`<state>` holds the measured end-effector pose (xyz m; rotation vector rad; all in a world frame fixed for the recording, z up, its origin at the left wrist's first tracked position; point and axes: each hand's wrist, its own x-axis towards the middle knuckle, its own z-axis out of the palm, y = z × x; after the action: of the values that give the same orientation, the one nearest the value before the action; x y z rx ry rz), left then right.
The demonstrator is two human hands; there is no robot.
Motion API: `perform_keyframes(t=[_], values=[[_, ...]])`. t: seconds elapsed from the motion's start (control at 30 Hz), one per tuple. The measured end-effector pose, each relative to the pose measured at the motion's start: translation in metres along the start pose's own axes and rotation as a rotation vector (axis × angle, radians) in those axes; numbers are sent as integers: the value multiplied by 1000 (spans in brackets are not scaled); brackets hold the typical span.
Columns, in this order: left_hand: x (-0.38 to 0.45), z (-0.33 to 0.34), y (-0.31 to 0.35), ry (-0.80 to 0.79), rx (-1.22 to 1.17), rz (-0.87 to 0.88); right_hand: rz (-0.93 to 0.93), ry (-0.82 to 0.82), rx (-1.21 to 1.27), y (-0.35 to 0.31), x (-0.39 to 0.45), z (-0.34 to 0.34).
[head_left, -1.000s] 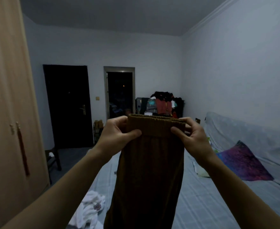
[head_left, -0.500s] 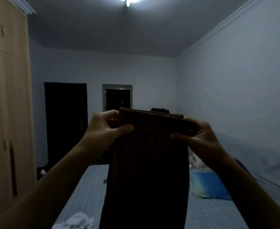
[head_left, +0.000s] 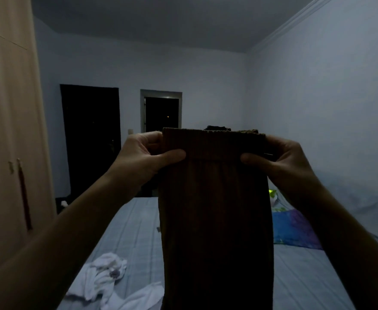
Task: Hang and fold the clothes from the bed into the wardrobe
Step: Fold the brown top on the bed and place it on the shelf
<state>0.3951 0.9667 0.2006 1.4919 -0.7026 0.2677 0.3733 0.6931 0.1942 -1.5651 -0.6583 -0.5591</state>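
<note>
As both thumbs pinch its waistband, brown ribbed garment [head_left: 215, 209] hangs lengthwise, left hand [head_left: 145, 153], right hand [head_left: 282, 157].

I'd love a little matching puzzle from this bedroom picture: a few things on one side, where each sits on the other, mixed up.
Things:
1. brown ribbed knit garment
2. crumpled white clothes
3. tall beige wooden wardrobe
4. blue and purple pillow

Places:
A. standing along the left edge of the view
B. held up by its top edge in the left hand and right hand
C. on the bed's right side, by the wall
D. lying on the pale blue bed sheet, near left

Pairs: 1-B, 2-D, 3-A, 4-C
</note>
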Motion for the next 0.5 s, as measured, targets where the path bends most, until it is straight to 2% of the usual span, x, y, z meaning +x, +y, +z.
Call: perform_keyframes(t=[0.27,0.4,0.5], values=[[25,-14,-56,-86,81,-93,130,-14,-52,58,9,-1],[57,-32,-117,-119,84,-230,258,-74,-108,115,31,0],[119,-71,-196,-124,107,-329,358,-57,-147,200,90,14]])
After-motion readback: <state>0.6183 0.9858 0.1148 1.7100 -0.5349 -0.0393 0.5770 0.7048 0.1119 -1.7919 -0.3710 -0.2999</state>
